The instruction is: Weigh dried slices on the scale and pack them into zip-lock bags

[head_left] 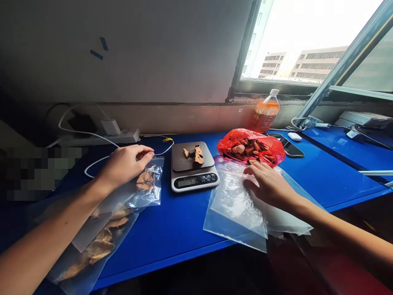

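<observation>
My left hand point(127, 164) is above the top of a clear plastic bag point(156, 196) holding dried brown slices point(145, 180). Its fingers are curled towards the thumb, and anything pinched there is hidden. Several brown dried pieces point(198, 155) lie on the plate of a white digital kitchen scale point(196, 180), whose display is lit. On the right, my right hand point(267, 180) reaches over a spread of flat, clear zip bags point(235, 205). Thumb and fingers are apart near the upper edge of these bags. Just behind it sits an open red plastic bag point(225, 141) of reddish-brown dried pieces point(253, 148).
Behind the red bag stands an orange drink bottle point(266, 110). A phone point(290, 147) and white earbud case point(294, 136) lie on the blue table point(172, 233). A power strip point(129, 136) and white cable point(87, 168) run along the back left. A window point(294, 41) is above.
</observation>
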{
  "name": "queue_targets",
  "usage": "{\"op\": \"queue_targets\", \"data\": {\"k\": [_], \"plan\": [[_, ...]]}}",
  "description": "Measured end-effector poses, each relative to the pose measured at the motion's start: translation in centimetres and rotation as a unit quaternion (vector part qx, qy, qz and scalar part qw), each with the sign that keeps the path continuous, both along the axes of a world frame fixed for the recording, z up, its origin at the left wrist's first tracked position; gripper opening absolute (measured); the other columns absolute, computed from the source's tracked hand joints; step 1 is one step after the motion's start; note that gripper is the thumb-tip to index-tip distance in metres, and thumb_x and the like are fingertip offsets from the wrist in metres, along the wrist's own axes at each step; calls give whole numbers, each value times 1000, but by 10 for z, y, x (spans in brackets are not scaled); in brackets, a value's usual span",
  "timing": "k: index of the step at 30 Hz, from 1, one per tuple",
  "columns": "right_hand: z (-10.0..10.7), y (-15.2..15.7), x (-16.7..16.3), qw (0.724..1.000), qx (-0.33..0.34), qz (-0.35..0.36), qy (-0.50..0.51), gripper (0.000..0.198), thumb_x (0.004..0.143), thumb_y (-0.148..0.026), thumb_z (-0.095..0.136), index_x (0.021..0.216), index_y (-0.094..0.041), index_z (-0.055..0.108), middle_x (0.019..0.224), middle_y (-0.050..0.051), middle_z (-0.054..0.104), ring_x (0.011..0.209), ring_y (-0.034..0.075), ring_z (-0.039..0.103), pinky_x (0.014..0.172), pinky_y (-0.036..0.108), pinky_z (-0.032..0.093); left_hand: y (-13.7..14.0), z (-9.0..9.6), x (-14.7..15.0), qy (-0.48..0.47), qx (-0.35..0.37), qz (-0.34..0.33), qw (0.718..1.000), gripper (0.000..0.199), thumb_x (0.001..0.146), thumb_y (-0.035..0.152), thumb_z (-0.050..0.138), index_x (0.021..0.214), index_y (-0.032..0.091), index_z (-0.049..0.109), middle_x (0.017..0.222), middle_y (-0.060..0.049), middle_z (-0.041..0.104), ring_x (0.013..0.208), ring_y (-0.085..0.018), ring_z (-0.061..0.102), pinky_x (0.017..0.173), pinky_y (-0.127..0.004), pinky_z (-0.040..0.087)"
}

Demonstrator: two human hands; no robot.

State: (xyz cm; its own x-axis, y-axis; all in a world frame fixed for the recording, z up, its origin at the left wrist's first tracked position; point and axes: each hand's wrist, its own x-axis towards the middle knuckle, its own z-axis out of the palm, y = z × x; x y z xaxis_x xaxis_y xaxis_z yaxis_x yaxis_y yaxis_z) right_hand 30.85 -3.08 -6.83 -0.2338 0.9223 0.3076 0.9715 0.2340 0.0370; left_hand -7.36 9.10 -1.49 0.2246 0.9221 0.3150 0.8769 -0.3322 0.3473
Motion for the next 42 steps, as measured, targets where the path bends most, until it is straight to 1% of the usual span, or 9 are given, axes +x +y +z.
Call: {"op": "queue_targets", "data": {"k": [5, 8, 12, 16, 21, 26, 30, 36, 42], "plan": [[3, 5, -11, 999, 5, -39, -35, 14, 92, -21, 55, 92, -16, 68, 96, 12, 70, 91, 27, 59, 78, 37, 46, -6, -3, -5, 31, 47, -21, 998, 42, 90, 47, 44, 104, 21, 74, 114, -10, 78, 107, -31, 70, 92, -40, 52], [7, 6, -14, 996, 15, -42, -82, 17, 93, -19, 52, 88, -16, 68, 91, 12, 69, 87, 27, 58, 73, 38, 44, -10, -1, -3, 32, 75, -34, 996, 42, 92, 46, 44, 106, 21, 74, 113, -10, 77, 107, -31, 70, 91, -41, 52], [21, 11, -2, 987, 90, -48, -122, 26, 96, -14, 43, 87, -15, 67, 90, 15, 68, 89, 29, 57, 75, 42, 44, -15, 3, -2, 5, 91, -63, 994, 39, 93, 46, 45, 105, 21, 72, 109, -11, 77, 103, -31, 70, 89, -41, 53], [49, 15, 14, 984, 169, 0, -58, 27, 99, -20, 41, 91, -19, 67, 93, 15, 68, 94, 30, 56, 83, 47, 48, -22, 8, 0, -31, 98, -108, 989, 29, 94, 43, 49, 102, 25, 71, 108, -7, 76, 103, -28, 70, 92, -39, 52], [71, 19, -9, 979, 170, 93, 59, 21, 99, -23, 45, 91, -23, 64, 95, 12, 69, 95, 28, 58, 88, 48, 47, -36, 14, 6, -40, 94, -173, 979, 28, 97, 39, 47, 108, 26, 70, 104, -3, 76, 95, -25, 70, 90, -37, 52], [58, 23, -67, 944, 146, 275, 107, 18, 96, -10, 46, 85, -22, 56, 83, 6, 66, 83, 21, 55, 77, 36, 45, -41, 6, 9, -31, 69, -237, 969, 28, 99, 35, 48, 116, 28, 69, 96, -2, 75, 83, -21, 70, 79, -34, 54], [37, 15, -96, 908, 101, 399, 74, 22, 92, -3, 44, 85, -20, 55, 76, 4, 63, 74, 18, 48, 70, 32, 38, -38, -5, 10, 10, 66, -297, 952, 30, 100, 30, 46, 119, 26, 69, 101, -4, 76, 91, -21, 70, 85, -33, 53], [-1, 14, -104, 883, 77, 461, 52, 18, 95, -9, 46, 83, -20, 54, 75, 3, 60, 72, 17, 46, 68, 32, 35, -34, -8, 14, 58, 18, -283, 957, 35, 99, 32, 43, 117, 24, 72, 103, -7, 77, 96, -24, 71, 90, -35, 52], [-7, 20, -104, 874, 77, 469, 103, 18, 91, -6, 46, 82, -20, 53, 72, 2, 56, 69, 17, 42, 67, 30, 36, -32, -9, 16, 28, -3, -262, 965, 34, 97, 37, 46, 114, 25, 73, 102, -7, 78, 93, -24, 71, 90, -35, 53]]}}
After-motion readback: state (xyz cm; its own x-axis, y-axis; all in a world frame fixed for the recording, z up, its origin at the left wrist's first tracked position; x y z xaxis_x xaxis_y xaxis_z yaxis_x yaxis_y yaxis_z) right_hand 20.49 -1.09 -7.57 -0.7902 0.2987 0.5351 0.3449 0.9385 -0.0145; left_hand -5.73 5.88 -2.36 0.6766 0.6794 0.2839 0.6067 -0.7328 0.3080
